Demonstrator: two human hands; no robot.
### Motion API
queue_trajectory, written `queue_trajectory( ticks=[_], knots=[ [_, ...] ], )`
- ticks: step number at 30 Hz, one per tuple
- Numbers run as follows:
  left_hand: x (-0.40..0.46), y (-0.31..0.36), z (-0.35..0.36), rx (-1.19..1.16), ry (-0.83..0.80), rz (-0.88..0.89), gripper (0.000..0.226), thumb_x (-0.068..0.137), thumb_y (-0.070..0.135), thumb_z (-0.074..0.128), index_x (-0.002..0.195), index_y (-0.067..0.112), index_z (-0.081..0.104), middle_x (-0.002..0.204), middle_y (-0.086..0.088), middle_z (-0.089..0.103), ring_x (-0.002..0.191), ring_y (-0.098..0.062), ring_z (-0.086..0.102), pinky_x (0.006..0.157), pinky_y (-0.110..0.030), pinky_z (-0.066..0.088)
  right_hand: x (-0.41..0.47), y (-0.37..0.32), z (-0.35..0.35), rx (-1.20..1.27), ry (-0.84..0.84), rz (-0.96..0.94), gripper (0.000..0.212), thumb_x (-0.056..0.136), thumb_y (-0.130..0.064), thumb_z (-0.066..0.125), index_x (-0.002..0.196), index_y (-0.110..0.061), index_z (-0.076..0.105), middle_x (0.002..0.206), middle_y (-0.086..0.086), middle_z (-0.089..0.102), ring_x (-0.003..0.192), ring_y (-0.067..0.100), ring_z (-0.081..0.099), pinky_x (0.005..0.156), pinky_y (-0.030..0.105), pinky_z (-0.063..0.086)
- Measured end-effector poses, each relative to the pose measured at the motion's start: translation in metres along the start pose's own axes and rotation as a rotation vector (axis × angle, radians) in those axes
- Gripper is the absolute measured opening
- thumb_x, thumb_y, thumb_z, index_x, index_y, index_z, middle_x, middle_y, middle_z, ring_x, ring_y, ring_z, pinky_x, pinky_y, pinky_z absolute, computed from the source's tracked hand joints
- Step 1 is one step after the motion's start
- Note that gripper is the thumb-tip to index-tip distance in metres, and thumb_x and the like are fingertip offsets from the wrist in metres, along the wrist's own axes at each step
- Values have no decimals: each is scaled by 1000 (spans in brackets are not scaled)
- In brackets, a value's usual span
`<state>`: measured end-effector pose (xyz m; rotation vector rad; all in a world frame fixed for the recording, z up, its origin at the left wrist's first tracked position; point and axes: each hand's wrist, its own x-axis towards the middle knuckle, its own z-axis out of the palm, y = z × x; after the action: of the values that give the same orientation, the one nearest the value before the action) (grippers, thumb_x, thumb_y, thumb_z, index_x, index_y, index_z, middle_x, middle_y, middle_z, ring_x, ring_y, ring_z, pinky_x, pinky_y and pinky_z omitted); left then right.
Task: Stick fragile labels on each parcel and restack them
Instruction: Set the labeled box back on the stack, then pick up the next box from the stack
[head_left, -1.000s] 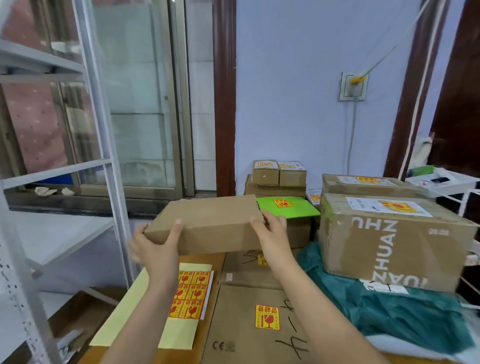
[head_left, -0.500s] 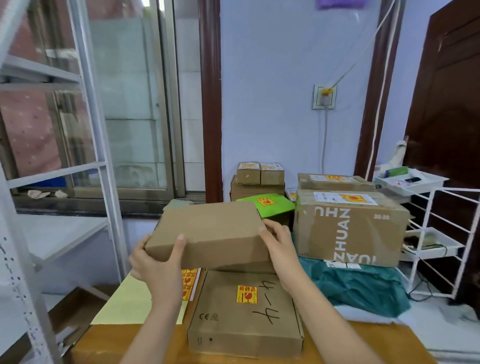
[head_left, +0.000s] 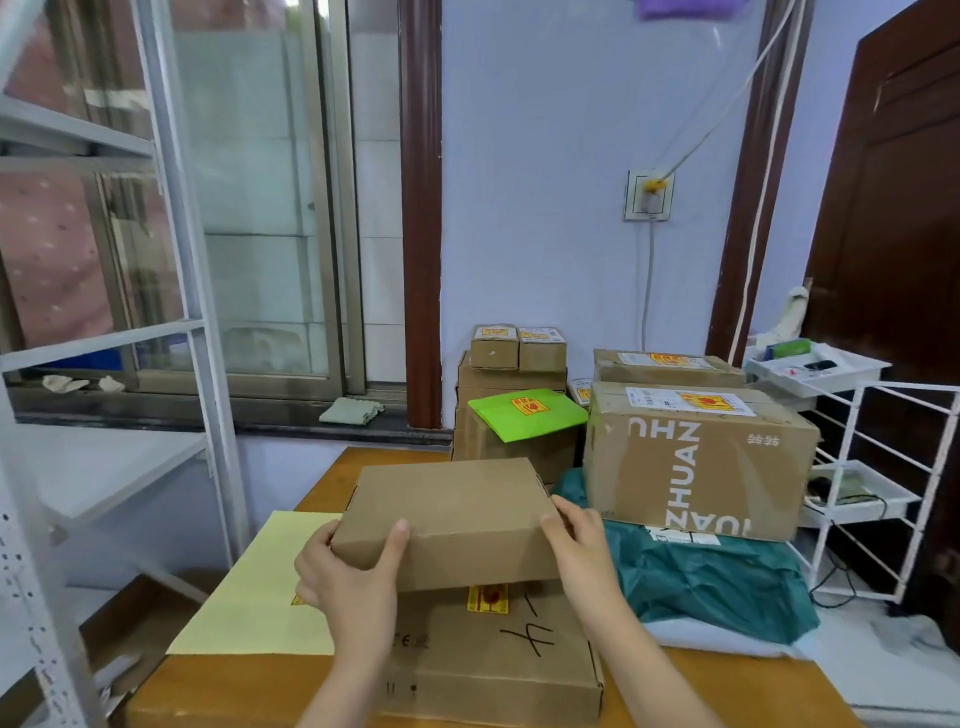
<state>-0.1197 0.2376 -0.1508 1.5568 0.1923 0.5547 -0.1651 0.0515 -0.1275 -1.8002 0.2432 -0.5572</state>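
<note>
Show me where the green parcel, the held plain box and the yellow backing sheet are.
green parcel (head_left: 545, 423): head view, on its green top, right of the label.
held plain box (head_left: 452, 493): head view, middle of its top face.
yellow backing sheet (head_left: 265, 587): head view, bare middle area.

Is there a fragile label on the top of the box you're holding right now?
No: the top of the held box, gripped by the left hand and right hand, is bare brown cardboard.
</note>
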Motion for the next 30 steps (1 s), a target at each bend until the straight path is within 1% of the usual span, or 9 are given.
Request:
queue_trajectory(
  ticks=[1, 4, 7, 10, 14, 19, 22, 25, 30],
  knots=[
    [2, -1, 4, 11, -7, 1, 72, 73, 36, 79, 128, 11, 40, 131, -6, 36, 125, -27, 26, 101, -47, 35, 4, 2, 1, -5, -3, 12, 40, 99, -24, 47, 138, -15, 45, 117, 1, 41, 108, 9, 42, 90, 21, 30],
    [11, -2, 15, 39, -21, 18, 74, 73, 35, 79, 130, 10, 39, 134, -7, 36, 124, -27, 27, 99, -45, 35, 15, 8, 5, 0, -7, 39, 43, 98, -20, 47, 141, -10, 43, 116, 2, 41, 109, 11, 43, 92, 21, 30],
    [23, -7, 25, 47, -35, 36, 74, 72, 34, 80, 130, 10, 39, 134, -7, 36, 125, -26, 27, 100, -43, 34, 27, 9, 8, 2, -20, 57, 45, 98, -15, 46, 142, -9, 40, 115, 1, 40, 106, 10, 41, 94, 20, 29],
    [34, -10, 33, 58, -45, 56, 74, 73, 35, 79, 131, 11, 39, 134, -6, 35, 126, -26, 28, 99, -41, 35, 38, 9, 13, -7, -36, 58, 49, 98, -15, 46, 145, -10, 35, 119, -2, 36, 109, 8, 37, 97, 18, 26],
    [51, -12, 44, 59, -38, 62, 74, 74, 36, 78, 131, 11, 39, 134, -7, 36, 125, -26, 29, 100, -43, 36, 55, 6, 20, -32, -42, 61, 53, 97, -13, 48, 147, -9, 32, 125, 1, 38, 111, 8, 37, 99, 18, 26],
    [67, -13, 55, 57, -21, 70, 73, 75, 35, 78, 131, 10, 39, 133, -7, 37, 124, -27, 28, 98, -42, 36, 73, 2, 26, -63, -57, 55, 52, 97, -11, 49, 146, -8, 33, 119, 1, 38, 105, 8, 39, 96, 17, 27],
    [76, -18, 59, 55, -20, 60, 74, 75, 36, 77, 132, 12, 38, 134, -7, 37, 124, -27, 29, 99, -45, 37, 79, 1, 29, -72, -69, 49, 52, 95, -10, 51, 145, -8, 34, 119, 0, 37, 101, 8, 42, 95, 18, 31],
    [79, -22, 58, 52, -30, 47, 74, 76, 36, 77, 133, 12, 38, 135, -8, 36, 125, -28, 29, 101, -46, 36, 79, 2, 32, -58, -64, 45, 53, 94, -9, 52, 144, -8, 35, 119, 0, 36, 99, 7, 42, 95, 18, 31],
    [70, -25, 51, 33, -33, 27, 71, 75, 35, 77, 130, 12, 40, 131, -6, 38, 124, -26, 29, 100, -43, 35, 69, 5, 30, -26, -49, 47, 51, 94, -7, 52, 143, -9, 38, 121, 1, 37, 108, 10, 42, 92, 17, 30]
  ],
)
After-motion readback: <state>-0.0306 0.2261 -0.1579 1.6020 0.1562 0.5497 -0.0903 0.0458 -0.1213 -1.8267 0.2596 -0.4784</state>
